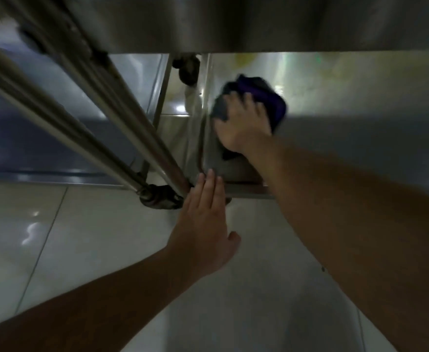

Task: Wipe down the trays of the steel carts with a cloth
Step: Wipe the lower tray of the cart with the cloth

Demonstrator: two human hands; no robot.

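Note:
I look steeply down at the bottom tray (348, 102) of a steel cart. My right hand (242, 125) presses a dark purple and grey cloth (266, 97) flat on the tray's left part, near its left rim. My left hand (205, 219) is flat with fingers together and straight, its fingertips resting on the tray's near left corner beside the cart's upright post (137, 128). It holds nothing. The upper tray (259, 21) overhangs the top of the view and hides the far part of the bottom tray.
A second cart stands close on the left, with its steel posts (43, 107) and a lower shelf (30, 138). Caster wheels sit at the near corner (161, 198) and the far corner (186, 69). Glossy pale floor tiles (81, 250) lie below me.

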